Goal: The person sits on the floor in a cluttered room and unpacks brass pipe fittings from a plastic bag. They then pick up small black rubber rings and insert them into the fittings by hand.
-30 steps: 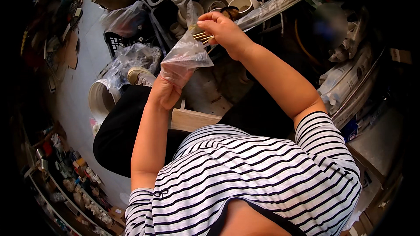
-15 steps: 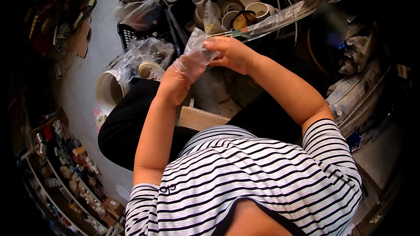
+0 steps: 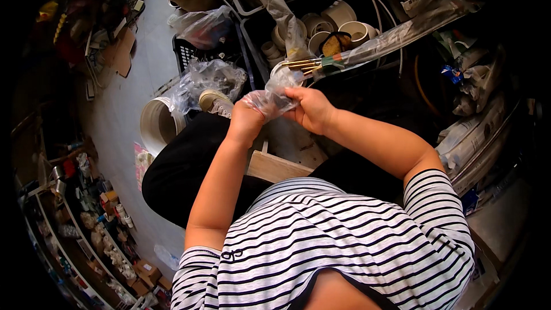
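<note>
A small clear plastic bag (image 3: 279, 83) is stretched between my two hands, in front of my knees. My left hand (image 3: 252, 116) is closed on the lower left part of the bag, and the film covers some of its fingers. With thumb and fingers, my right hand (image 3: 310, 108) pinches the bag's right side. A white ring-shaped edge (image 3: 280, 68) shows at the bag's far end; whether it lies inside or behind the film I cannot tell. Just beyond the hands, several thin brushes (image 3: 304, 64) with metal ferrules stick out of a long clear plastic sleeve (image 3: 379, 46).
A dark crate (image 3: 252, 26) ahead holds several white pipe fittings (image 3: 356, 31). To the left are a white bucket (image 3: 158, 126), crumpled clear plastic (image 3: 209, 80) and my shoe (image 3: 215, 102). A wooden board (image 3: 275, 166) lies between my legs. Crowded shelves (image 3: 86, 241) stand at lower left.
Both hands have come down slightly toward my body with the bag. The film now covers less of my left hand. The view has shifted a little, so the surroundings sit further right.
</note>
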`<action>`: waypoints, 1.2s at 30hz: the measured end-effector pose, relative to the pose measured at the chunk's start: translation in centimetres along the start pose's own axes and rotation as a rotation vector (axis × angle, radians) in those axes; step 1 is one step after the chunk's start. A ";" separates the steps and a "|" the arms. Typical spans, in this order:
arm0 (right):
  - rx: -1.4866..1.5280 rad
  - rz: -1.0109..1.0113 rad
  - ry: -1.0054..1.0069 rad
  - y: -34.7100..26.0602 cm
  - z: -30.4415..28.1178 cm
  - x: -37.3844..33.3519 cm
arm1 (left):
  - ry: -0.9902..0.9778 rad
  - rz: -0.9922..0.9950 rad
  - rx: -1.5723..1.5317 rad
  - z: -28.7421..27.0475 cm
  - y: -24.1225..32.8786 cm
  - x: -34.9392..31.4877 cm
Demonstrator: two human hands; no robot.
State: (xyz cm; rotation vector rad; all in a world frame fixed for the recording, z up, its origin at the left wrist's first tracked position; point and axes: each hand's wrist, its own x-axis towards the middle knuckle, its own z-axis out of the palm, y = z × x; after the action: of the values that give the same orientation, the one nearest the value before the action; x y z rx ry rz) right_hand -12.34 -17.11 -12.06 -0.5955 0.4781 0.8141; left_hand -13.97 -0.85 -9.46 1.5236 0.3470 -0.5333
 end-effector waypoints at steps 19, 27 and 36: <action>-0.076 0.096 0.096 0.8 -1.7 1.6 | 0.084 0.102 0.246 1.2 -0.5 -0.4; -0.181 -0.039 0.097 -0.6 -2.0 2.2 | 0.023 0.094 -0.036 0.5 -0.3 0.3; -0.222 -0.129 0.076 -1.2 -1.6 2.2 | -0.126 -0.039 -0.565 -0.7 0.4 0.5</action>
State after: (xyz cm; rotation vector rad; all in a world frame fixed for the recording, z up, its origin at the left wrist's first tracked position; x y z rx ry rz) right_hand -10.31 -17.63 -14.21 -0.8565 0.4165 0.7283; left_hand -13.21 -0.23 -9.40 0.9359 0.3904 -0.5056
